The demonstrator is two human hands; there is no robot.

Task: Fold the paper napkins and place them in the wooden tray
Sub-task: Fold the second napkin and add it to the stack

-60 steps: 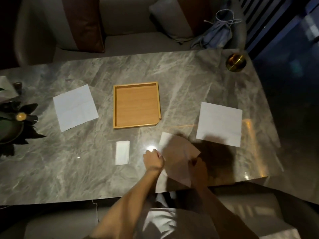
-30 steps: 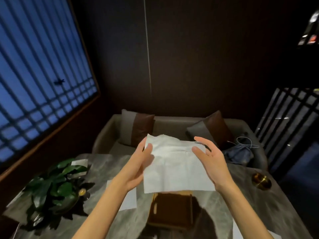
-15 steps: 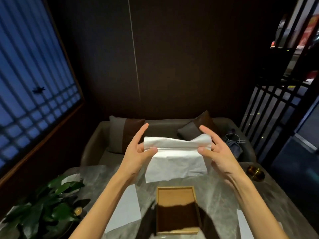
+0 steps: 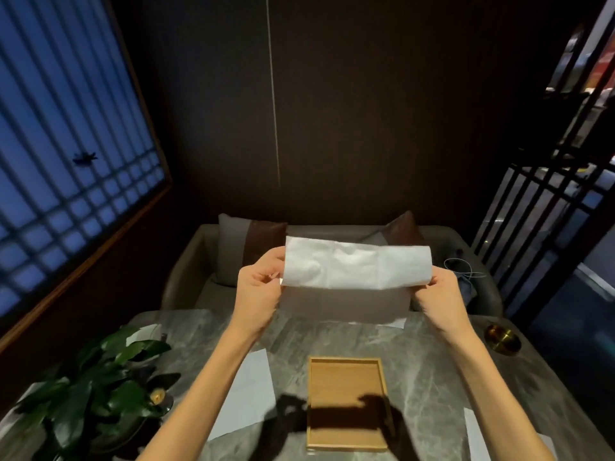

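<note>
A person holds a white paper napkin [image 4: 356, 267] up in the air, stretched between both hands. The left hand [image 4: 259, 287] pinches its left end, the right hand [image 4: 439, 294] pinches its right end. The top half is folded toward the person, with a shaded layer hanging below. Beneath the hands, an empty wooden tray [image 4: 346, 399] sits on the marble tabletop [image 4: 429, 377]. An unfolded napkin [image 4: 248, 397] lies flat below the left forearm, and a leafy plant [image 4: 90, 387] stands farther left.

No readable text, label or number anywhere.
</note>
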